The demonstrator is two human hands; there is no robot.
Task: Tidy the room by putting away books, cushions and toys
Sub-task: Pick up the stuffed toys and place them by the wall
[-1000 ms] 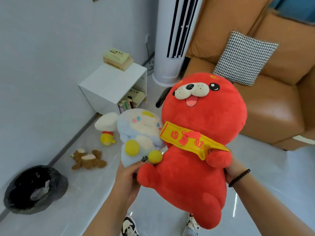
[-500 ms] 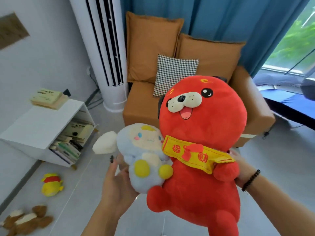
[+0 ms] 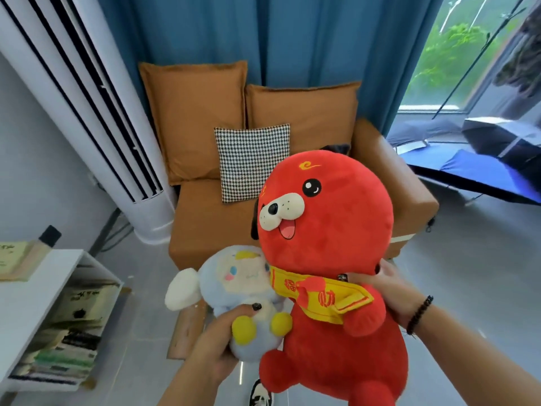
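Note:
A big red plush dog (image 3: 328,238) with a yellow scarf fills the middle of the view, upright. My right hand (image 3: 389,291) grips it at the neck from the right, thumb over the scarf. Pressed against its left side is a small pale-blue plush (image 3: 234,282) with white ears and yellow paws. My left hand (image 3: 216,344) holds that one from below, thumb curled across its belly. Straight ahead stands an orange sofa (image 3: 205,224) with two orange back cushions (image 3: 193,118) and a black-and-white checked cushion (image 3: 248,162).
A tall white air conditioner (image 3: 96,112) stands left of the sofa. At the left a white cube shelf (image 3: 38,291) holds books inside, with a book (image 3: 14,259) on top. Blue curtains and a window are behind; a dark blue mat (image 3: 474,171) lies at right.
My view has swung up and right from the floor toys and bin to the sofa, which now sits closer. Both plush toys stay in my hands; my left thumb has moved onto the blue plush's belly.

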